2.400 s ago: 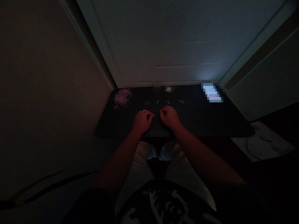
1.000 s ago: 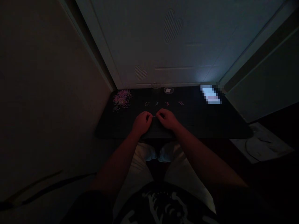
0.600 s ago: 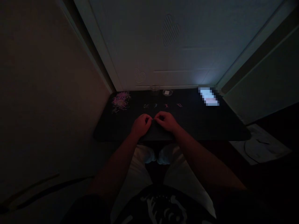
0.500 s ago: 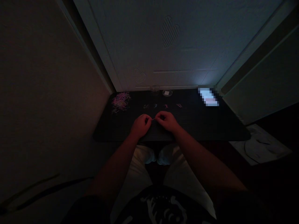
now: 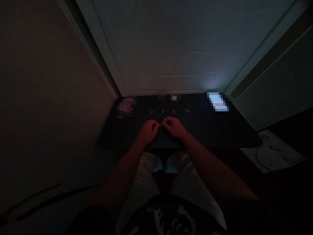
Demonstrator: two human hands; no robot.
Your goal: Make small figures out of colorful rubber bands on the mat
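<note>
My left hand [image 5: 148,131] and my right hand [image 5: 174,126] meet over the front middle of the dark table [image 5: 220,130]. Thumb and fingertips of both are pinched together, with a narrow gap between the hands. A thin pale piece [image 5: 160,125] spans that gap, one end in each hand; its kind is too small and dim to make out. Just beyond lies a row of small thin pieces in groups: yellowish loops [image 5: 152,111], bluish ones [image 5: 162,111], reddish ones [image 5: 173,111] and pinkish slim ones [image 5: 187,111]. At the far left rests a heap of thin pink and pale pieces [image 5: 126,106].
A clear cup-like container [image 5: 162,94] and a shallow round dish [image 5: 175,98] with a white square stand along the back edge. A glowing, pixelated screen [image 5: 218,101] lies back right. Behind the table rises a white panel [image 5: 146,49] with hearts.
The hands came closer together, and the thin piece showed between them from about a second ago. Since then they have barely moved. The whole view shifted slightly downward in the picture.
</note>
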